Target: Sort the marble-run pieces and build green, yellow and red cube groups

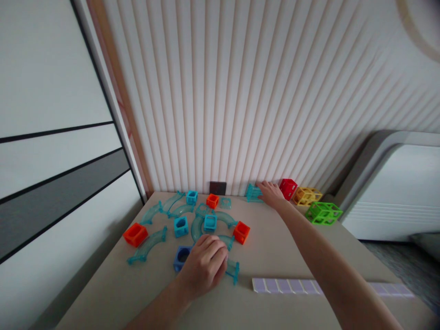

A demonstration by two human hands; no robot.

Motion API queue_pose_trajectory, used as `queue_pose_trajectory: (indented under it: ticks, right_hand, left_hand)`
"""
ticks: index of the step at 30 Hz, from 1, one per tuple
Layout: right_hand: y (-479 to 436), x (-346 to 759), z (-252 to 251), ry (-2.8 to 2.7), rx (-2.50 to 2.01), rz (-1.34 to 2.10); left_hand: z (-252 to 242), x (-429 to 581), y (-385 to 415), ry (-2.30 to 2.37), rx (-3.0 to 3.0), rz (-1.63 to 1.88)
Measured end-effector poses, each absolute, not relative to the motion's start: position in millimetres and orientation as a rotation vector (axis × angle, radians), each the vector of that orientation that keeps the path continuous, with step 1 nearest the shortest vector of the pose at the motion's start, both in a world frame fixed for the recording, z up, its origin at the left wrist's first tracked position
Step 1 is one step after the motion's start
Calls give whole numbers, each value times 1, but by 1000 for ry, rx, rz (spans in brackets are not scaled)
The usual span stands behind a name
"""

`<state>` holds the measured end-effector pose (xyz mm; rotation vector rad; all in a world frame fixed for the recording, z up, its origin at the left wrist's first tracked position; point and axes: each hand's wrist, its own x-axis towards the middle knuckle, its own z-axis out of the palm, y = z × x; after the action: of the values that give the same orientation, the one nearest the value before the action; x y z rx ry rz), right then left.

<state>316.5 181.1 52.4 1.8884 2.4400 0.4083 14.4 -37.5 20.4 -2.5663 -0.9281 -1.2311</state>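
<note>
My left hand (206, 261) is closed in a pinch over the near middle of the table, beside a dark blue cube block with a round hole (181, 257). What its fingertips hold, if anything, is hidden. A clear blue track piece (233, 269) sticks out to the right from behind that hand. Farther back, my right hand (271, 194) reaches to a stack of clear blue pieces (253, 193) by the wall, fingers stretched and apart at the stack's right end. Between the hands, curved clear tracks (197, 228) lie around a light blue cube (210, 222) and an orange cube (241, 232).
More track pieces (149, 245), blue cubes (180, 227) and an orange cube (135, 234) lie at left. Red (288, 188), yellow (307, 195) and green (323, 213) blocks stand back right. A pale purple strip (287, 286) lies in front, partly under my right forearm. A ribbed wall (220, 91) borders the table.
</note>
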Motion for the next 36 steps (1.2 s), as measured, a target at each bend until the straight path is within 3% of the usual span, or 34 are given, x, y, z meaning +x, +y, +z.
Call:
queue_pose_trajectory:
  ticks: [36]
  right_hand:
    - [183,320,50,2405,1769,277]
  left_hand:
    - [20,13,-36,-938,-2575,-1222]
